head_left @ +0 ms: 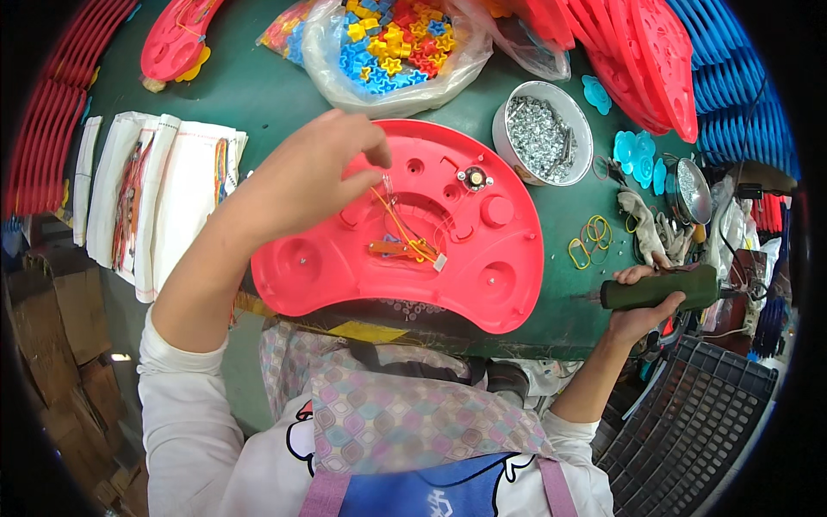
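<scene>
A red crescent-shaped plastic shell (336,280) lies on the green table in front of me, its inner side up. My left hand (332,155) is over the shell's upper left part, fingers curled and thumb close to the fingertips. Thin yellow wires (389,209) and small clear pieces run up to these fingertips; what is pinched cannot be made out. The wires lead from an orange circuit board (398,249) in the shell's middle. A small round speaker (475,178) sits at its upper right. My right hand (637,314) grips a dark green electric screwdriver (659,290), bit pointing left.
A white bowl of screws (543,129) stands right of the shell. Behind is a bag of coloured star pieces (396,43). White cloth with wire bundles (164,185) lies left. Stacked red shells (633,52), yellow wire loops (594,237) and a black crate (698,422) are right.
</scene>
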Demonstrator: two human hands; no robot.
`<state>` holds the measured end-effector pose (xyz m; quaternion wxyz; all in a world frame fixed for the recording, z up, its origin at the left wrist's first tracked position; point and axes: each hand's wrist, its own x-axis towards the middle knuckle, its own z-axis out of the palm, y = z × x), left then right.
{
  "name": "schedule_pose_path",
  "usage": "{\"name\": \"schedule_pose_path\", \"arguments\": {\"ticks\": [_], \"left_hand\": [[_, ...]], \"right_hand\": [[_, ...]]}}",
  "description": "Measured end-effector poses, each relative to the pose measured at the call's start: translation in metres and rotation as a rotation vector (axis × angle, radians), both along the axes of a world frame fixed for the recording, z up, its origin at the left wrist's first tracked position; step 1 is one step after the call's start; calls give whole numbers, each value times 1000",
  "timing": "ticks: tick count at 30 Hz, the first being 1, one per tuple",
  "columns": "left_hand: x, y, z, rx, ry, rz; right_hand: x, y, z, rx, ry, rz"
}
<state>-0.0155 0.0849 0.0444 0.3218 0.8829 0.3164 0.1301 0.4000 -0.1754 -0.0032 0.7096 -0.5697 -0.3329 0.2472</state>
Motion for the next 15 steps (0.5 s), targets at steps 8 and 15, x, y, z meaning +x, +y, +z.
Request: {"name": "schedule_pose_path", "arguments": {"ticks": [8,15], "left_hand": [[-9,-26,-36,635,-44,-204],[-25,-48,3,85,181,52]], "right_hand": [[-47,55,21,-149,-1176,-820],[-199,112,21,-156,-1341,591]]}}
